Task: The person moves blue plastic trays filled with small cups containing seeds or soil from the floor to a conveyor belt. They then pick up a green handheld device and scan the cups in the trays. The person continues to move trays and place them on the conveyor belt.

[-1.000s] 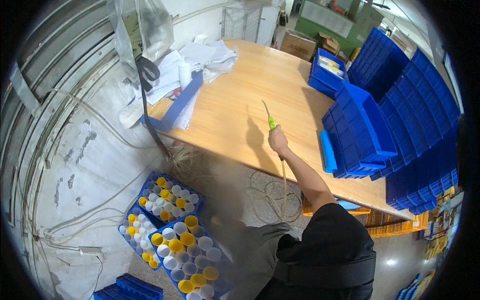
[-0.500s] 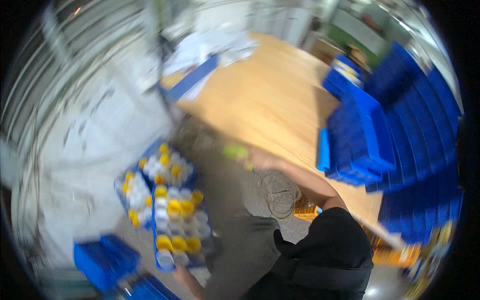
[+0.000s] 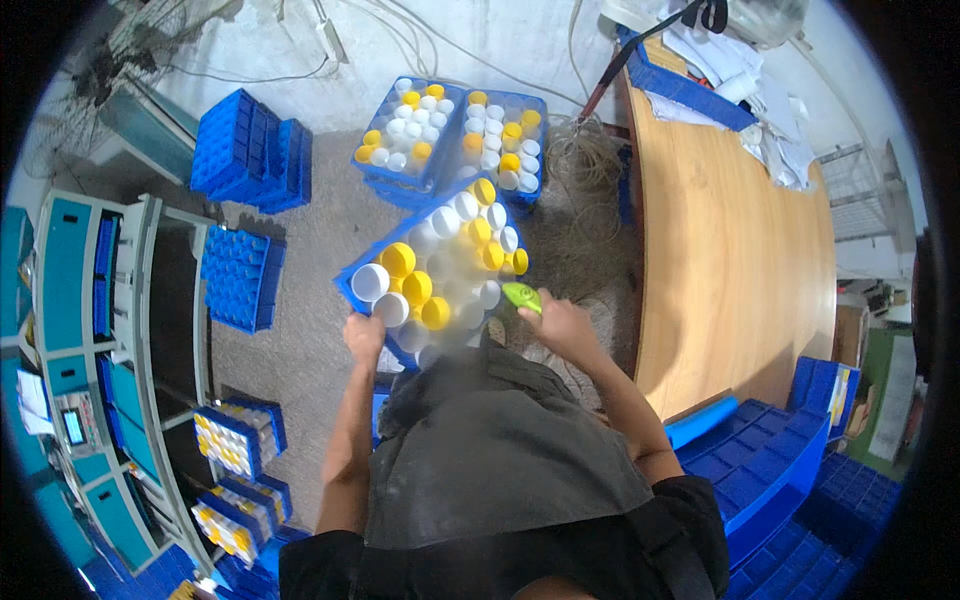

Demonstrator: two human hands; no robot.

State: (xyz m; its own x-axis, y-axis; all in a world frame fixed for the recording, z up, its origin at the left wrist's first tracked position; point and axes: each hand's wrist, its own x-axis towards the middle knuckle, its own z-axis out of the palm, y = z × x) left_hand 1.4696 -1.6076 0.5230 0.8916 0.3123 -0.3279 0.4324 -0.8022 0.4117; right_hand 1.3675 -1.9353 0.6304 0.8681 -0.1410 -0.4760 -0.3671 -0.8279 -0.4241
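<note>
A blue tray (image 3: 350, 292) filled with rows of white and yellow round cups (image 3: 417, 288) is in front of me, set at a slant. My left hand (image 3: 365, 338) is closed around the tray's near left corner. At the tray's right side, my right hand (image 3: 562, 328) is wrapped around a small lime-green object (image 3: 521, 297), perhaps a tool; its exact kind does not show. The green object's tip points toward the cups at that edge. A hazy smear covers part of the cups and the tray's near right side.
Two more cup-filled trays (image 3: 408, 178) lie beyond by the wall. Blue crates (image 3: 238, 150) and turquoise machine cabinets (image 3: 70, 240) stand left, with cup trays (image 3: 228, 440) lower left. A wooden table (image 3: 730, 270) runs along the right, a blue crate stack (image 3: 765, 465) at its near end.
The view has swung left, bringing the machine cabinets into sight. The cup-filled tray now sits centrally and slanted, and my right hand with the green object is beside it rather than away near the table.
</note>
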